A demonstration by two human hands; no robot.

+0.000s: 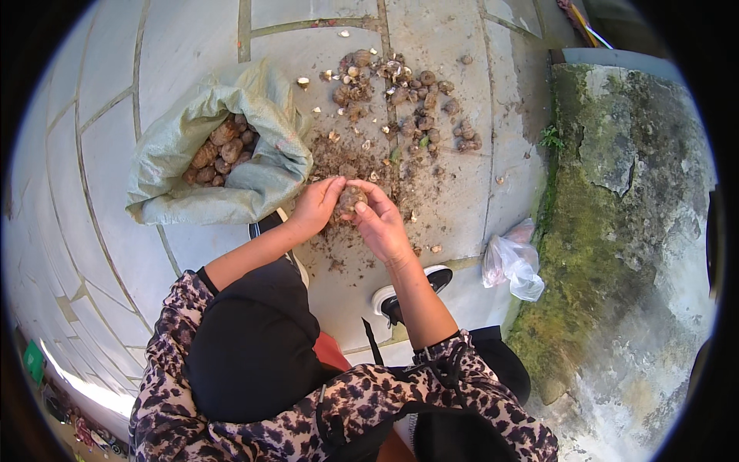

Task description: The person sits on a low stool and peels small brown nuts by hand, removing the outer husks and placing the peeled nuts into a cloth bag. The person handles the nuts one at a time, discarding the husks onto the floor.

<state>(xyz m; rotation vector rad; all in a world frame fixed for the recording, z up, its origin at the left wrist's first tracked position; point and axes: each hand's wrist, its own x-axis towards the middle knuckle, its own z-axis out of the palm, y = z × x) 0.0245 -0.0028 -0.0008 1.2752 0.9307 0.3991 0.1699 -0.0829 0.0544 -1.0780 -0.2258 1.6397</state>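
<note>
My right hand point(379, 224) holds a round, brown taro corm point(351, 200) between thumb and fingers. My left hand point(316, 204) meets it from the left, thumb and fingertips pinched together at the corm's upper left edge. Whether a loose bit of skin or root sits in that pinch is hidden. Beneath both hands, dark soil and root scraps point(340, 159) cover the paving. To the left, a pale green woven sack point(190, 199) lies with its mouth rolled back, and several cleaner brown corms point(222, 150) show inside it.
Beyond my hands lies a loose spread of dirty corms point(426, 107) with pale cut pieces point(303, 81) among them. A knotted clear plastic bag point(511, 260) rests on the right against a mossy concrete ledge point(612, 231). My shoe point(439, 278) stands on the stone paving point(190, 34).
</note>
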